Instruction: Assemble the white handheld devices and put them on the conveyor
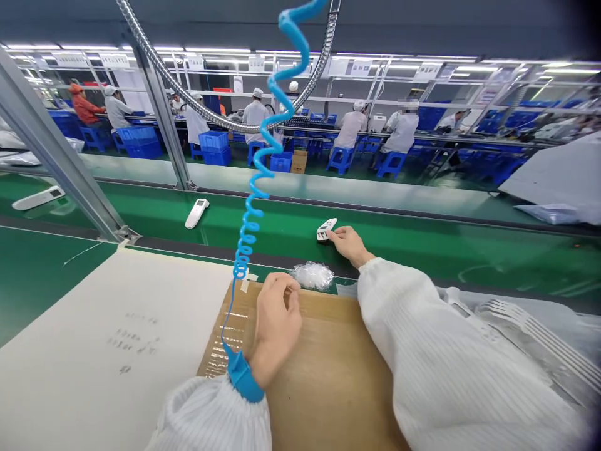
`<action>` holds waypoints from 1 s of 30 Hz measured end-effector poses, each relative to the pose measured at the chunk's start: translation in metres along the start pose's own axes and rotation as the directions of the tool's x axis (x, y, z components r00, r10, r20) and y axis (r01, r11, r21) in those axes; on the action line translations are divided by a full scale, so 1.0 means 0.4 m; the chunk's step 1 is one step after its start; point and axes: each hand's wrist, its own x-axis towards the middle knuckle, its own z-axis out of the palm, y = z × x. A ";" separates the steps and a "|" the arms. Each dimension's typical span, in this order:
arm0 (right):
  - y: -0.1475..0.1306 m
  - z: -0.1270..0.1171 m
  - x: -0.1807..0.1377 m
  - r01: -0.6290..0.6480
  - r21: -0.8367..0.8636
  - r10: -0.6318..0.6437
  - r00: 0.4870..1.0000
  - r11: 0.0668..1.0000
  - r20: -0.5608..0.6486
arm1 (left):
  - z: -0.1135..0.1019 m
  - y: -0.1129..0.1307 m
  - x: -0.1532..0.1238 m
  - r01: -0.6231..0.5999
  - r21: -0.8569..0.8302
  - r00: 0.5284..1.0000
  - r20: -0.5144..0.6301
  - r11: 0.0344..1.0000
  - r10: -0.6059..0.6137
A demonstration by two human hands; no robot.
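My right hand (pixel 348 244) reaches out over the green conveyor belt (pixel 399 250), its fingertips gripping the end of a small white handheld device (pixel 327 229). My left hand (pixel 277 319) rests curled over a brown cardboard sheet (pixel 328 376), nothing visible in it. A blue wrist strap (pixel 243 376) circles that wrist. Just beyond its fingers lies a wad of clear plastic wrap (pixel 313 275). Two similar white devices lie farther left on the belt, one (pixel 197 213) near the middle and one (pixel 38 198) at the edge of view.
A blue coiled cord (pixel 248 207) rises from the wrist strap past a metal flexible hose (pixel 201 94). A cream sheet (pixel 107 351) with faint marks lies left of the cardboard. Metal uprights (pixel 61 150) stand at left. Co-workers in white sit beyond at another line among blue crates (pixel 213 147).
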 end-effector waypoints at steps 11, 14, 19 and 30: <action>-0.096 -0.011 -0.067 0.343 -0.235 -0.316 0.938 0.910 0.144 | 0.003 -0.004 0.003 -0.015 -0.019 1.000 -0.021 1.000 0.015; -0.133 0.000 -0.060 0.517 -0.292 -0.446 0.851 0.804 0.278 | 0.001 -0.004 0.004 -0.024 -0.024 0.999 -0.022 0.999 0.023; -0.175 -0.074 -0.073 0.553 -0.382 -0.493 0.833 0.741 0.249 | -0.001 -0.002 0.005 -0.013 -0.044 0.999 -0.034 0.999 0.011; -0.207 -0.170 -0.447 0.170 0.616 -0.248 0.968 0.769 0.042 | -0.017 0.072 -0.029 -0.093 -0.070 0.993 0.063 0.993 0.097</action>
